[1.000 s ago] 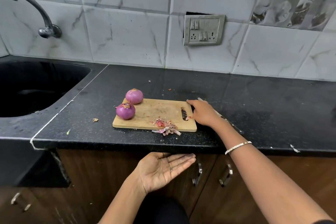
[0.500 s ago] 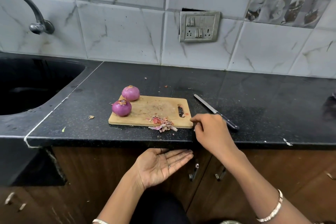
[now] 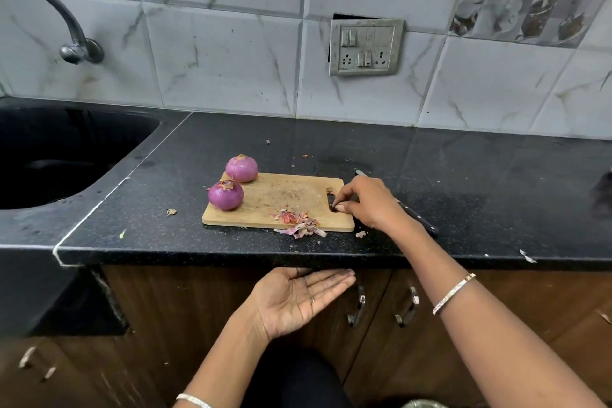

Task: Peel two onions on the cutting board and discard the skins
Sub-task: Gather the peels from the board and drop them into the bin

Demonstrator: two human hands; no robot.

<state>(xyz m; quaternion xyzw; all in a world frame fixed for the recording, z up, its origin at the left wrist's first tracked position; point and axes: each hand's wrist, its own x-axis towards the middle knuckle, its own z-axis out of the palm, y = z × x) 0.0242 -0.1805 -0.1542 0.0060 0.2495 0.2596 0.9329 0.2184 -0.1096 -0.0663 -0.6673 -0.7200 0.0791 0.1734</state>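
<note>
The right grip [image 3: 367, 205] has thumb and forefinger drawn together at the handle slot of the cutting board [image 3: 275, 199]. They seem to be picking at a scrap, though whether anything is between them I cannot tell. The left grip [image 3: 298, 301] lies released, palm up and bare, just under the front edge of the worktop [image 3: 463, 175].

This looks like the clearing-up step. It would go best by sweeping the skins [image 3: 298, 220] in one flat stroke over the front edge into the waiting palm, rather than picking flake by flake. The palm should sit directly below the heap, tight to the edge, since the papery bits drift.

That heap is pink and curled. It straddles the board's front edge and spills onto the worktop, with a stray flake [image 3: 360, 234] just beside it. Both onions look peeled, glossy and purple. The far onion [image 3: 241, 168] and the near onion [image 3: 226, 195] sit at the board's sink-side end, near the worktop's front edge.
</note>
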